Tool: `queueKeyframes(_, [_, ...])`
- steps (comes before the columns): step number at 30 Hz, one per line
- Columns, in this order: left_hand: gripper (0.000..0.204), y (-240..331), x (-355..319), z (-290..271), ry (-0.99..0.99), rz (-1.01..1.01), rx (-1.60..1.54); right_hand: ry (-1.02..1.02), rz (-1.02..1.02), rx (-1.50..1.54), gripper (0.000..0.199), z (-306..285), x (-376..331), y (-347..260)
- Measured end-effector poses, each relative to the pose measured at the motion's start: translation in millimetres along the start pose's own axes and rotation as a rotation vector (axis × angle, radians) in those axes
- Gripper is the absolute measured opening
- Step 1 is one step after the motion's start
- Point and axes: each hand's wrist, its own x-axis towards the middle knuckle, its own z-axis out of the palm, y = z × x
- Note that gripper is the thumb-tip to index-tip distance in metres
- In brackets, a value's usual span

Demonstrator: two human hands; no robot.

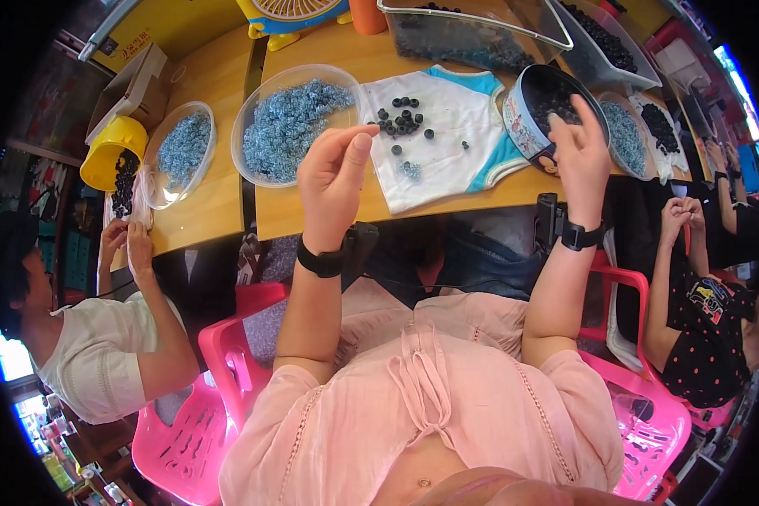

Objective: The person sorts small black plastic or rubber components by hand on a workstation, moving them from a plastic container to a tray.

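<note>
Left hand (336, 187) first, in the head view: its thumb and forefinger are drawn together beside the white cloth (449, 173) on the counter (271, 212). The right hand (583, 152), fingers bent, is at the round tin (524, 126) of black pieces. I cannot tell whether either grasps something small. Loose black beads (403, 129) lie on the cloth, near a blue cluster (411, 170).

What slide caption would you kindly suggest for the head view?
Left hand by black pieces on a white cloth, right hand by a round tin.
</note>
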Motion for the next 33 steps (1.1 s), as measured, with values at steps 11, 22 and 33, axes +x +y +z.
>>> queueKeyframes(11, [0.015,-22,4,2,-0.107,-0.164,0.052,-0.619,-0.524,-0.507,0.022,100,-2,11])
queueKeyframes(22, [0.021,-30,3,13,-0.235,-0.017,0.181,-1.047,0.175,0.093,0.032,92,-6,-18])
queueKeyframes(33, [0.021,-35,8,0,-0.064,-0.035,0.151,-0.792,-0.330,-0.108,0.017,115,-30,9])
